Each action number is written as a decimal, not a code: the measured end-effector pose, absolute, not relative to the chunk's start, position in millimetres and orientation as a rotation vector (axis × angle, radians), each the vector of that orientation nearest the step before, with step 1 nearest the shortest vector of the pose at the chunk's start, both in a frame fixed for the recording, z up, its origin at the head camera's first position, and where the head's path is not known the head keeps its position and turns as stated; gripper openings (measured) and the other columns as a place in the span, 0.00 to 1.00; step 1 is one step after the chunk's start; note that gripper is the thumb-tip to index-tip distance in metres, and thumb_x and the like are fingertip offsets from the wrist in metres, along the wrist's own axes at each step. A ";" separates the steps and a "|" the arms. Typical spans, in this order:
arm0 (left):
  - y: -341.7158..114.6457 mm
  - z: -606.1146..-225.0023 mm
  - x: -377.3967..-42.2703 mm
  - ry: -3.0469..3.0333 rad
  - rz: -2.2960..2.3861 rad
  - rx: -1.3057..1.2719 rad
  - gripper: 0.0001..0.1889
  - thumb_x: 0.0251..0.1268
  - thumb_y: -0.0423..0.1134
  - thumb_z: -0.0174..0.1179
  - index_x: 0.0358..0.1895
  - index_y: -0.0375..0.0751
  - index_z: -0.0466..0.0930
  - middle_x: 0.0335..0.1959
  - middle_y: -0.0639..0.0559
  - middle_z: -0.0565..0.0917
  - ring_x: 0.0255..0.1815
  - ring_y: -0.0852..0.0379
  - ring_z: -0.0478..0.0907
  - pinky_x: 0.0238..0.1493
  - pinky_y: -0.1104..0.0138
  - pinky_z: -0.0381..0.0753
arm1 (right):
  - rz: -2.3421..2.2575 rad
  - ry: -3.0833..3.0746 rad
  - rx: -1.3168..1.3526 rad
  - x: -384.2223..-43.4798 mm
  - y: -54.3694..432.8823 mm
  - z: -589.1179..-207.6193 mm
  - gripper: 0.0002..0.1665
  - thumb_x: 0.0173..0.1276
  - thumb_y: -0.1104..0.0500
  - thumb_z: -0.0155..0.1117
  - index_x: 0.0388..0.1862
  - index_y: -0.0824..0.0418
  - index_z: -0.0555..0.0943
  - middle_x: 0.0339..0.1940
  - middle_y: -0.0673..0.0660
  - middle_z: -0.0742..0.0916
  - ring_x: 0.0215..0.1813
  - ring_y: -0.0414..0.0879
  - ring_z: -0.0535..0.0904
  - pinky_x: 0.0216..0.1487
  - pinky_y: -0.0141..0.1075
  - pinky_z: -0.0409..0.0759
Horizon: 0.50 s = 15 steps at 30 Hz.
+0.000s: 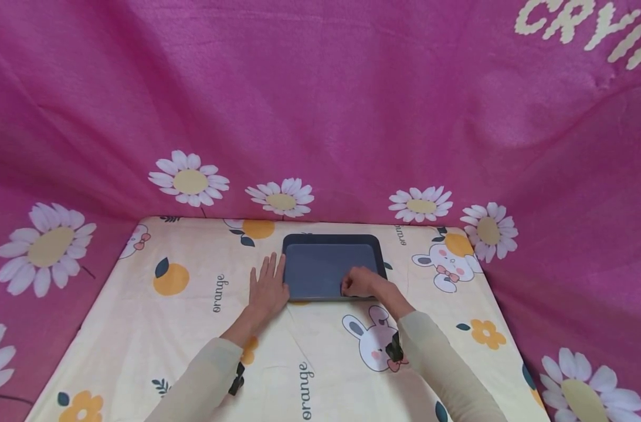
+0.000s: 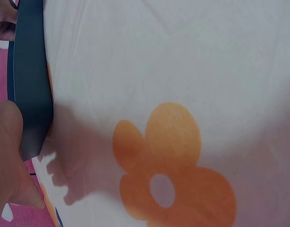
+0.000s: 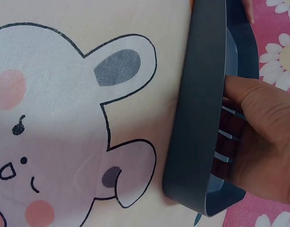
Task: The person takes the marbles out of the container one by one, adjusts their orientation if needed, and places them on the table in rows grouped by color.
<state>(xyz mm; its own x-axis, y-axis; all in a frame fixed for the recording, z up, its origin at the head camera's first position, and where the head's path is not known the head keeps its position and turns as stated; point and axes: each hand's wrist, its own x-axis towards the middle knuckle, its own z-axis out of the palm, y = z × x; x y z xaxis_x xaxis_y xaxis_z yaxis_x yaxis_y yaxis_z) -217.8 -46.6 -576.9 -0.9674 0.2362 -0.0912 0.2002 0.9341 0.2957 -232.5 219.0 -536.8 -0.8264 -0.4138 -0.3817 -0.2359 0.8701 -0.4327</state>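
A dark grey rectangular tray (image 1: 315, 269) with raised walls lies on the patterned cloth. At its left end my left hand (image 1: 269, 290) rests with fingers extended away from me, alongside the wall. The thumb lies close to the tray's front left corner. My right hand (image 1: 361, 282) is over the tray's front right part, fingers bent down inside it. In the right wrist view, this hand (image 3: 265, 135) is just behind the tray's near wall (image 3: 199, 109), with gaps showing between the fingers. Nothing is seen in its grasp; the fingertips are hidden.
A cream cloth (image 1: 156, 334) printed with oranges, flowers and rabbits covers the table. Magenta fabric with daisies (image 1: 320, 117) hangs behind and along both sides. Dark clips (image 1: 237, 380) sit by the sleeves at both wrists.
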 end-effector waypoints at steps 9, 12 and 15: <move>-45.6 -577.7 -218.1 2.956 0.431 0.327 0.37 0.74 0.44 0.48 0.81 0.40 0.45 0.81 0.41 0.45 0.81 0.43 0.40 0.75 0.42 0.41 | -0.524 2.550 -0.480 -233.5 221.2 -538.6 0.10 0.67 0.61 0.68 0.25 0.55 0.85 0.21 0.44 0.80 0.27 0.40 0.73 0.33 0.33 0.71; -45.7 -577.1 -218.2 2.951 0.430 0.329 0.37 0.75 0.44 0.48 0.81 0.40 0.45 0.81 0.40 0.45 0.81 0.43 0.40 0.75 0.42 0.41 | -0.536 2.565 -0.487 -233.9 220.6 -540.5 0.12 0.68 0.62 0.67 0.23 0.54 0.84 0.20 0.45 0.80 0.26 0.40 0.73 0.32 0.33 0.70; -46.0 -576.0 -217.7 2.951 0.430 0.328 0.37 0.75 0.44 0.48 0.81 0.40 0.45 0.81 0.40 0.46 0.81 0.42 0.41 0.75 0.41 0.41 | -0.564 2.599 -0.503 -233.5 219.8 -544.1 0.12 0.68 0.63 0.67 0.23 0.54 0.84 0.19 0.45 0.80 0.25 0.40 0.73 0.31 0.33 0.71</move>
